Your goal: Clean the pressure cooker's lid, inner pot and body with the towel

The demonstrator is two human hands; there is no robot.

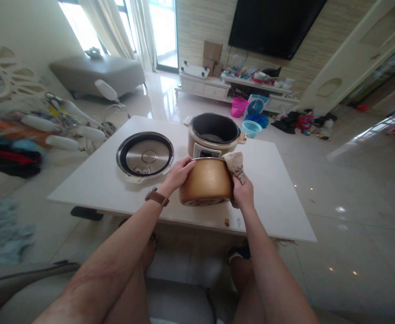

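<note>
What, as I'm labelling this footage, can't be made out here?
In the head view:
Inside of the golden round metal pot: hidden by its near wall.
Markings on the pale rectangular panel of the cream round cooker: too small and blurred.
Outer face of the round, black-rimmed silver metal lid: turned downward.
Top of the black rectangular television: cut off by the picture's edge.

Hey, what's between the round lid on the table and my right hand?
In the head view, your left hand and the gold pot it holds lie between the round lid and your right hand, which holds a cloth.
</note>
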